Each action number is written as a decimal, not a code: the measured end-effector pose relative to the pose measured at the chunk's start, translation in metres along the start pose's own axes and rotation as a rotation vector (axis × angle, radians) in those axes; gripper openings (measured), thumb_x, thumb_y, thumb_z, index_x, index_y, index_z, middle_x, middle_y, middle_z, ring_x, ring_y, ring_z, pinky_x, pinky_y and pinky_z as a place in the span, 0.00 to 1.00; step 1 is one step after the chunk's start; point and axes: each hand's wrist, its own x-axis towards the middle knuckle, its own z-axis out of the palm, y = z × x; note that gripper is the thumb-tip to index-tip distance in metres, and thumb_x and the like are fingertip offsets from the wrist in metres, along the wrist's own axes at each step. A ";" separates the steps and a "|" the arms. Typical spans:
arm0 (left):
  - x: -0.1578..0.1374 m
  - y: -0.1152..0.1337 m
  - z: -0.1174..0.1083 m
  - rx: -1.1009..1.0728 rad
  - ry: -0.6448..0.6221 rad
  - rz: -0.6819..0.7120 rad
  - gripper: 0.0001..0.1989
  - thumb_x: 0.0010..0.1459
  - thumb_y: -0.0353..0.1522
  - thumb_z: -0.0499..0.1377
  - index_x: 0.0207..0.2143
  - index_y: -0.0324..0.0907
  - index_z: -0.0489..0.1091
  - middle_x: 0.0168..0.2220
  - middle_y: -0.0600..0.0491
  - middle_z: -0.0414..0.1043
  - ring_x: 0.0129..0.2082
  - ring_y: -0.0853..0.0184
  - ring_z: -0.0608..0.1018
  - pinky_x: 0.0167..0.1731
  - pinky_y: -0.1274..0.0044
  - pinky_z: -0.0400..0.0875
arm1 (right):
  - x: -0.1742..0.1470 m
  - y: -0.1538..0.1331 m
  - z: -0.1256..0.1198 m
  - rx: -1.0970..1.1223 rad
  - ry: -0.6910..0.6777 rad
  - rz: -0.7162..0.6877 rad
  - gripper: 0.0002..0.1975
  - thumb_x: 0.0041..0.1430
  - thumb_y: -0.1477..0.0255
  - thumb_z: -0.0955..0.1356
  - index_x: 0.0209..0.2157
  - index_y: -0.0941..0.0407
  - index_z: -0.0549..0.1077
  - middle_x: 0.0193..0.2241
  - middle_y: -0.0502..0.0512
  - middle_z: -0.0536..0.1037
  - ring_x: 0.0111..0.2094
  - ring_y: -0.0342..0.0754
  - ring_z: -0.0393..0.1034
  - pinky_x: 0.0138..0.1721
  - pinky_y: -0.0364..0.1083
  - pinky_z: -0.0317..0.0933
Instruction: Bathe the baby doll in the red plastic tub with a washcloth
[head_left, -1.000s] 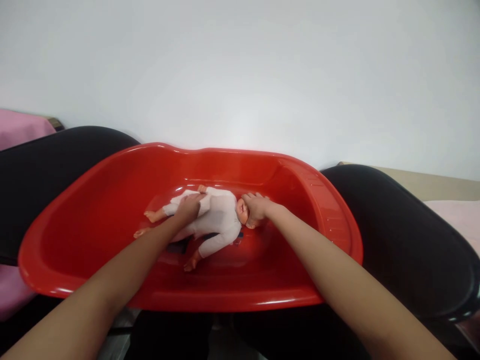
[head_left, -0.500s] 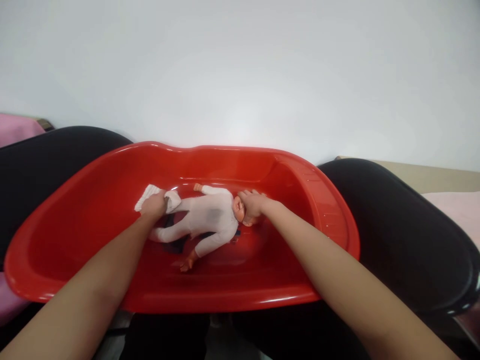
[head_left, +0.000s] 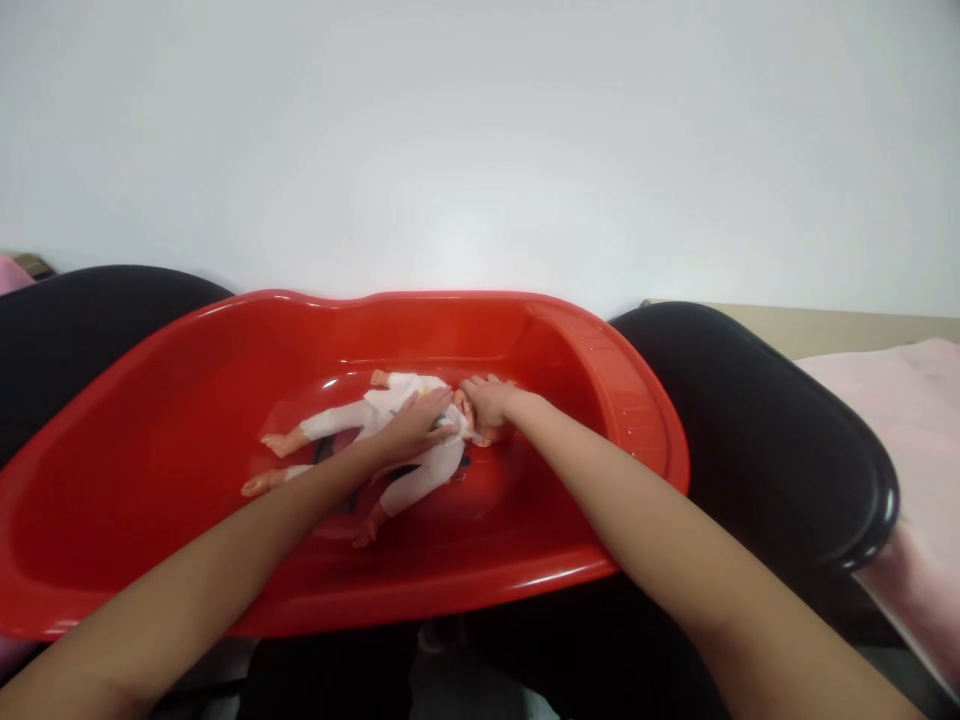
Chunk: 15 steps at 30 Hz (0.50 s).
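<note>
A red plastic tub (head_left: 645, 425) lies across in front of me. Inside it a small doll (head_left: 339, 420) in a white suit lies on its back, bare feet to the left and head to the right. My left hand (head_left: 416, 425) presses down on the doll's chest with a white cloth, which is hard to tell apart from the suit. My right hand (head_left: 487, 400) cups the doll's head, which it mostly hides.
Black padded seats (head_left: 757, 430) flank the tub on the right and the left (head_left: 82, 330). Pink fabric (head_left: 907, 400) lies at the far right. A plain white wall stands right behind the tub.
My left hand swept the white cloth from the doll's belly out to its feet and back up onto its chest. My right hand stayed on the head. The view shifted slightly right.
</note>
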 end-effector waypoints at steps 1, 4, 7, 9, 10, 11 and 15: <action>-0.005 0.005 0.004 0.009 -0.008 0.071 0.38 0.69 0.47 0.59 0.75 0.40 0.59 0.76 0.43 0.57 0.75 0.52 0.60 0.73 0.59 0.52 | 0.000 0.000 0.000 -0.004 0.003 -0.002 0.47 0.37 0.66 0.83 0.59 0.50 0.65 0.64 0.63 0.68 0.67 0.70 0.60 0.63 0.67 0.63; -0.014 0.010 0.013 0.095 -0.023 0.173 0.47 0.67 0.54 0.60 0.76 0.33 0.55 0.78 0.35 0.48 0.77 0.45 0.52 0.74 0.47 0.40 | 0.001 0.000 0.002 -0.015 0.011 -0.005 0.48 0.35 0.66 0.84 0.59 0.51 0.66 0.63 0.64 0.68 0.67 0.70 0.60 0.63 0.66 0.63; -0.015 0.007 0.017 0.154 -0.024 0.119 0.38 0.72 0.49 0.55 0.76 0.38 0.57 0.78 0.37 0.49 0.78 0.43 0.51 0.70 0.40 0.44 | 0.002 -0.001 0.004 -0.014 0.022 -0.001 0.48 0.34 0.66 0.84 0.58 0.50 0.67 0.62 0.63 0.69 0.67 0.70 0.60 0.62 0.66 0.64; -0.015 0.002 0.018 0.163 -0.009 0.045 0.33 0.75 0.43 0.50 0.76 0.39 0.57 0.78 0.38 0.49 0.77 0.43 0.51 0.68 0.39 0.49 | 0.002 -0.001 0.005 -0.004 0.035 0.013 0.47 0.34 0.66 0.83 0.58 0.50 0.67 0.62 0.62 0.70 0.67 0.70 0.60 0.63 0.67 0.63; -0.015 -0.002 0.019 0.159 -0.002 0.003 0.32 0.75 0.41 0.48 0.76 0.39 0.57 0.78 0.38 0.49 0.77 0.43 0.52 0.67 0.40 0.51 | 0.002 -0.001 0.005 0.000 0.038 0.021 0.47 0.35 0.66 0.83 0.58 0.50 0.67 0.62 0.62 0.70 0.66 0.70 0.61 0.63 0.68 0.62; -0.016 -0.007 0.018 0.149 0.004 -0.040 0.31 0.76 0.40 0.46 0.76 0.39 0.57 0.78 0.38 0.49 0.77 0.43 0.53 0.67 0.40 0.52 | 0.002 -0.001 0.006 0.001 0.039 0.028 0.47 0.35 0.66 0.83 0.58 0.49 0.66 0.63 0.62 0.70 0.66 0.70 0.61 0.64 0.69 0.61; -0.024 -0.035 0.014 0.056 0.012 -0.177 0.28 0.77 0.39 0.43 0.74 0.42 0.59 0.76 0.39 0.55 0.76 0.48 0.57 0.69 0.44 0.51 | 0.004 0.000 0.006 0.004 0.038 0.023 0.48 0.35 0.65 0.83 0.59 0.49 0.66 0.64 0.62 0.68 0.66 0.70 0.61 0.64 0.70 0.60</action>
